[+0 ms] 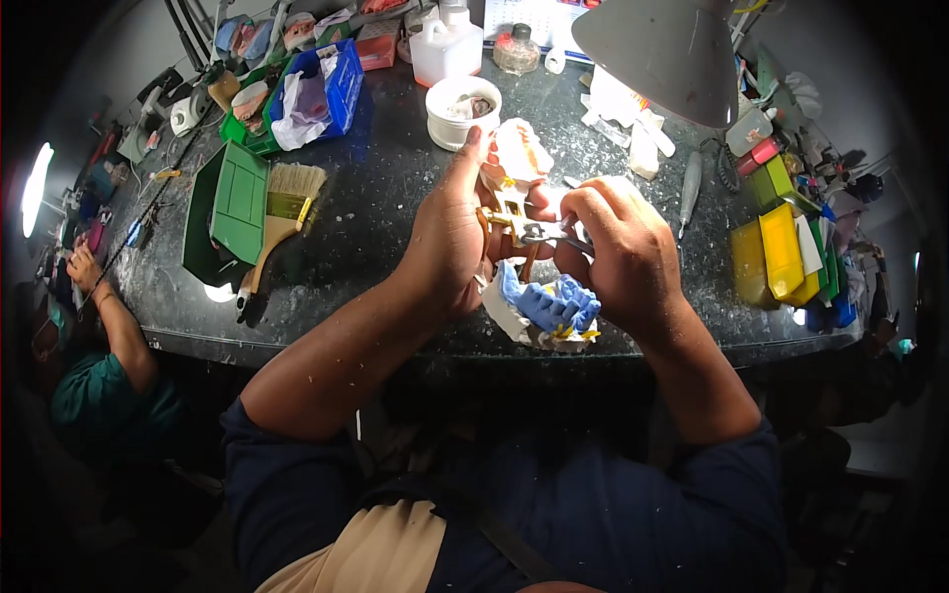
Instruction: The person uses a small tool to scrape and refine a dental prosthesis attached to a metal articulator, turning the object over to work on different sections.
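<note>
"Between the two hands, what is that?"

"One hinged frame (509, 219), brass-coloured; it sits with two dental casts, the pale cast (519, 150) at the far end, the blue cast (550, 301) on a whitish base at the near end."

"How are they gripping?"

"The left hand (450, 227) is half curled round the frame's left side, thumb pointing up beside the pale cast; the right hand (621, 242) is bent nearly closed on the other side, pinching one silvery piece (581, 237); whether that is a tool or part of the frame, I can't tell."

"And around them?"

"One white pot (463, 117); one brush (282, 222); one lamp shade (662, 59), cut off above."

"Anything hidden?"

"Most left fingers, behind the frame; the right fingertips, partly; a co-worker's hand (84, 269) at far left is dim; whether the blue cast touches the bench (376, 257), I can't tell."
</note>
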